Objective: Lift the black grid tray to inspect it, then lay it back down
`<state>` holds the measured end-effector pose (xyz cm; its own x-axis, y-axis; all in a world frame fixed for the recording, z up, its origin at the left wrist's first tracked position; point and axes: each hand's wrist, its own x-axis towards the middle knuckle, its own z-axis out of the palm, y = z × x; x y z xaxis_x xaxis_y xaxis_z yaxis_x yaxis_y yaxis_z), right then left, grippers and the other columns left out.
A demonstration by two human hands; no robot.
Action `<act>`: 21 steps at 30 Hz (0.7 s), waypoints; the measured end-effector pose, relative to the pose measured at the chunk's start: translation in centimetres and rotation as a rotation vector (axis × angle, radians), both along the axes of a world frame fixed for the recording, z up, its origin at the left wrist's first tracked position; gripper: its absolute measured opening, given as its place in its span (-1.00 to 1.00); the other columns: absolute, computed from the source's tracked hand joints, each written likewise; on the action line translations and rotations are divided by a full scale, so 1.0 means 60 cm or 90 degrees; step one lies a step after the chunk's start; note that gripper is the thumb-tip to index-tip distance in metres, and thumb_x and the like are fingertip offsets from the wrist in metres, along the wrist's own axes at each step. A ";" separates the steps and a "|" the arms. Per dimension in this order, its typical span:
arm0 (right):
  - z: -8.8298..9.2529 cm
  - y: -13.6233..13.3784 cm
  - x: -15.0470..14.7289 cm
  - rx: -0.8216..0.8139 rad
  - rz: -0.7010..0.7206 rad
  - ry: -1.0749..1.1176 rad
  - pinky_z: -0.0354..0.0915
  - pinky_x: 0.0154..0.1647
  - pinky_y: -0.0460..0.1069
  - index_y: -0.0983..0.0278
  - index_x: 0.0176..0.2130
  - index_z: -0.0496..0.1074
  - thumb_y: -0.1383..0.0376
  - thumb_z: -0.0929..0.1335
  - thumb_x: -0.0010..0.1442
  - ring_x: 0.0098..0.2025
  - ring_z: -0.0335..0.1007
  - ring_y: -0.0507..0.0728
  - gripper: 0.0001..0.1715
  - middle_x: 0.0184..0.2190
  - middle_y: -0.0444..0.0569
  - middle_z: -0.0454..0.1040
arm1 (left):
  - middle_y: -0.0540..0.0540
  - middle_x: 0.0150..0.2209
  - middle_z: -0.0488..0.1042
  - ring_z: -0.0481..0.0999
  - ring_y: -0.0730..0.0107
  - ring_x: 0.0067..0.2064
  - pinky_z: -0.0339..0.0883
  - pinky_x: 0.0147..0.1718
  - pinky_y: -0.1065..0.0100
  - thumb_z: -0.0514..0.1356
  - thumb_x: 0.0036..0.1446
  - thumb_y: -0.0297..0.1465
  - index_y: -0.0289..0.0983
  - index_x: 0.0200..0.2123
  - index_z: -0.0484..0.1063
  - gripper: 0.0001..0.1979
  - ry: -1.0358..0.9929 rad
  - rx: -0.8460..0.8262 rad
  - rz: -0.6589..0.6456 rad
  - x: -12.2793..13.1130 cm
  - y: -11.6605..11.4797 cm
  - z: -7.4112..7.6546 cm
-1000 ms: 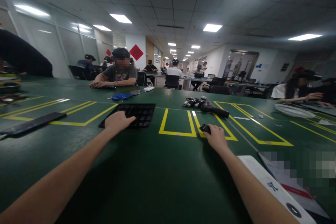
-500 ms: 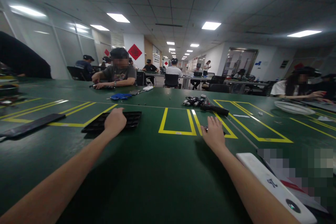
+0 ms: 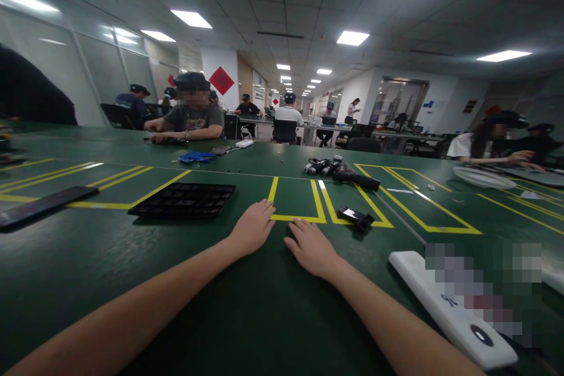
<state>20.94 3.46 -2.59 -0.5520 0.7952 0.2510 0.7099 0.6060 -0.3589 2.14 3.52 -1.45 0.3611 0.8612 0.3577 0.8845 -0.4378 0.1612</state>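
Observation:
My left hand (image 3: 253, 227) rests on or just above the green table (image 3: 247, 311), palm down with fingers extended and nothing in it. Close beside it, my right hand (image 3: 312, 247) is also palm down, its fingers spread and holding nothing. To the left of my left hand lies a black gridded tray (image 3: 183, 200), flat on the table. A small black part with a white patch (image 3: 356, 217) sits beyond and to the right of my right hand, over a yellow tape outline (image 3: 299, 219).
A long white device (image 3: 449, 305) lies at the right. A dark slab (image 3: 48, 207) is at the left. Farther back are metallic parts (image 3: 324, 166), a black cylindrical item (image 3: 356, 181) and a blue item (image 3: 197, 157). Another person (image 3: 194, 111) works across the table.
My left hand has let go of the black tray and moved right. My right hand has left the small black part and moved left, so both hands are now near each other.

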 end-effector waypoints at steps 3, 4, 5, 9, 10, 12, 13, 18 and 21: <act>0.018 0.031 0.039 0.084 -0.105 -0.005 -0.12 0.17 0.18 0.37 0.08 0.20 0.18 0.11 0.19 0.18 -0.04 0.23 -0.48 0.13 0.14 0.15 | -0.15 0.16 0.16 0.04 0.23 0.20 -0.12 0.15 0.12 -0.04 0.15 -0.32 -0.27 0.03 0.26 -0.62 -0.001 -0.010 -0.105 0.023 -0.054 0.014; 0.021 0.041 0.056 0.124 -0.176 -0.026 -0.14 0.17 0.18 0.39 0.08 0.19 0.23 0.11 0.19 0.19 -0.06 0.24 -0.49 0.14 0.16 0.13 | -0.12 0.16 0.16 0.05 0.25 0.19 -0.09 0.14 0.14 -0.03 0.15 -0.30 -0.23 0.04 0.25 -0.61 0.003 -0.050 -0.160 0.033 -0.075 0.016; 0.021 0.051 0.073 0.157 -0.253 -0.055 -0.15 0.17 0.19 0.39 0.08 0.19 0.27 0.11 0.18 0.19 -0.08 0.26 -0.50 0.14 0.16 0.12 | -0.11 0.15 0.17 0.07 0.26 0.18 -0.07 0.13 0.15 -0.03 0.15 -0.28 -0.21 0.04 0.24 -0.61 0.005 -0.092 -0.207 0.042 -0.095 0.018; 0.006 0.075 0.129 0.175 -0.502 -0.145 -0.06 0.05 0.30 0.39 0.05 0.20 0.23 0.15 0.14 0.15 -0.06 0.39 -0.49 0.11 0.23 0.13 | -0.13 0.13 0.20 0.15 0.22 0.14 0.00 0.10 0.18 -0.02 0.14 -0.29 -0.22 0.05 0.24 -0.60 -0.023 -0.179 -0.270 0.067 -0.136 0.020; 0.000 0.077 0.136 0.152 -0.524 -0.157 0.00 0.00 0.31 0.38 0.02 0.23 0.22 0.16 0.13 0.11 0.00 0.40 -0.51 0.06 0.23 0.19 | -0.13 0.11 0.23 0.17 0.23 0.12 0.03 0.08 0.19 -0.03 0.15 -0.30 -0.21 0.03 0.26 -0.62 -0.030 -0.178 -0.260 0.069 -0.135 0.021; -0.007 0.079 0.143 0.102 -0.526 -0.170 0.10 -0.09 0.27 0.37 -0.07 0.29 0.20 0.17 0.12 0.01 0.13 0.39 -0.57 -0.07 0.22 0.31 | -0.12 0.01 0.33 0.28 0.24 0.03 0.13 -0.01 0.22 -0.05 0.16 -0.31 -0.21 -0.06 0.33 -0.68 -0.027 -0.164 -0.210 0.064 -0.120 0.029; -0.009 0.080 0.144 0.087 -0.519 -0.172 0.12 -0.12 0.25 0.36 -0.12 0.31 0.20 0.17 0.11 -0.03 0.17 0.37 -0.60 -0.12 0.20 0.34 | -0.13 -0.07 0.37 0.33 0.25 -0.05 0.18 -0.08 0.23 -0.06 0.16 -0.31 -0.22 -0.12 0.36 -0.70 -0.021 -0.149 -0.159 0.058 -0.109 0.034; -0.008 0.082 0.145 0.100 -0.507 -0.162 0.15 -0.17 0.19 0.38 -0.17 0.32 0.20 0.17 0.10 -0.10 0.21 0.35 -0.62 -0.18 0.21 0.36 | -0.22 -0.33 0.40 0.40 0.21 -0.34 0.25 -0.40 0.26 -0.08 0.14 -0.19 -0.32 -0.23 0.33 -0.64 0.062 -0.086 0.178 0.007 -0.049 0.051; -0.009 0.083 0.147 0.111 -0.506 -0.157 0.16 -0.19 0.16 0.39 -0.18 0.33 0.21 0.17 0.10 -0.11 0.21 0.35 -0.63 -0.19 0.21 0.36 | -0.21 -0.40 0.41 0.42 0.19 -0.36 0.24 -0.38 0.26 -0.06 0.14 -0.25 -0.31 -0.28 0.33 -0.71 0.111 -0.126 0.187 -0.018 -0.033 0.036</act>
